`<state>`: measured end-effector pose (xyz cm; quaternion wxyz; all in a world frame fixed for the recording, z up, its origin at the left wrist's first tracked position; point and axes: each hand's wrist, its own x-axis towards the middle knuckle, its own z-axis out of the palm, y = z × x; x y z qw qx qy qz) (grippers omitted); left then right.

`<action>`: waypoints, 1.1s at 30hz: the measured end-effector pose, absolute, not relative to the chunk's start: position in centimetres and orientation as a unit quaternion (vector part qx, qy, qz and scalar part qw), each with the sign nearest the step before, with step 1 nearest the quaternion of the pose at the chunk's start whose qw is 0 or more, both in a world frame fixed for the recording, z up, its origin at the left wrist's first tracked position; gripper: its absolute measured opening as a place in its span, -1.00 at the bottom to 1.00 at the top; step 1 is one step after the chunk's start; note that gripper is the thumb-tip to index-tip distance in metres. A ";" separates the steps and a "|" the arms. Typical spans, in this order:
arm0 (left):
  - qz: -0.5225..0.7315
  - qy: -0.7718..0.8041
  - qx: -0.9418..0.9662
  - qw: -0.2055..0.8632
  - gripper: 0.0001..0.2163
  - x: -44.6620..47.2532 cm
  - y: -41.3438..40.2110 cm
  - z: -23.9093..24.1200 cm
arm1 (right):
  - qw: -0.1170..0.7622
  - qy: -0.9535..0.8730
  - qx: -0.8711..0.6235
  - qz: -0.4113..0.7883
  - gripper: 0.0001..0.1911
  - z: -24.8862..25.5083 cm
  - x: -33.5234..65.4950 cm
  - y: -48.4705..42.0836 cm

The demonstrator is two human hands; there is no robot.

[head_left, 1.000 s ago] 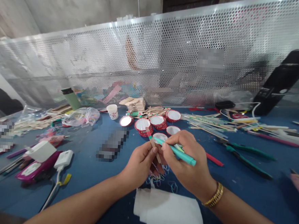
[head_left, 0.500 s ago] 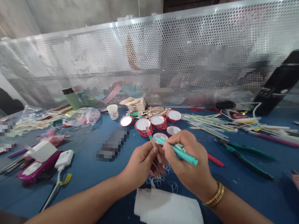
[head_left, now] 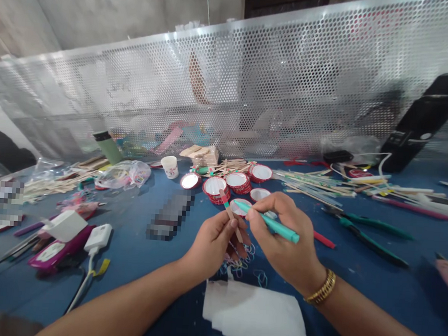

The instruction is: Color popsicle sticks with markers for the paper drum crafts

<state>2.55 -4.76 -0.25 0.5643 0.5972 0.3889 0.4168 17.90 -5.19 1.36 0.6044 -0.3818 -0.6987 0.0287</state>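
Note:
Between the thumb and fingers of my left hand (head_left: pixel 213 241) is a wooden craft stick (head_left: pixel 231 213), tilted, with a red band and a green band near its upper end. My right hand (head_left: pixel 286 234) grips a teal marker (head_left: pixel 275 226) like a pen, its tip pointing left, close to the stick's green band. Whether the tip touches the stick I cannot tell. Under my hands lie thin coloured loops (head_left: pixel 246 261) and a folded white cloth or paper (head_left: pixel 254 313). Behind them stand red-rimmed round cups (head_left: pixel 215 186) with white insides, some stacked.
Green-handled pliers (head_left: pixel 376 242) and a red marker (head_left: pixel 324 240) lie to the right. A white paper cup (head_left: pixel 169 167), a blurred dark phone-like slab (head_left: pixel 170 213) and a purple power strip (head_left: pixel 53 253) are on the left. A perforated metal panel (head_left: pixel 155 102) closes the back.
The marker and my right hand have shifted very slightly right, and the marker tip is a little farther from the stick. My left hand keeps its hold on the stick.

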 end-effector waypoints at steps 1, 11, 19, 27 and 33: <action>0.418 0.389 0.595 0.566 -0.62 2.6 -4.7 -0.3 | 0.605 -0.692 -0.392 0.041 -0.88 1.4 17.8 -5.1; 0.441 0.379 0.570 0.581 -0.61 2.3 -4.0 -0.8 | 0.614 -0.667 -0.384 0.176 -0.87 3.6 16.2 -2.6; 0.457 0.391 0.559 0.571 -0.61 1.9 -3.2 -1.1 | 0.662 -0.622 -0.369 0.197 -0.86 2.7 15.7 -1.4; 0.458 0.393 0.572 0.556 -0.64 2.0 -3.1 -1.2 | 0.627 -0.675 -0.368 0.125 -0.87 -0.1 16.5 -2.0; 0.451 0.387 0.592 0.544 -0.68 1.9 -3.2 -1.7 | 0.612 -0.701 -0.355 0.087 -0.88 -0.2 16.4 -2.4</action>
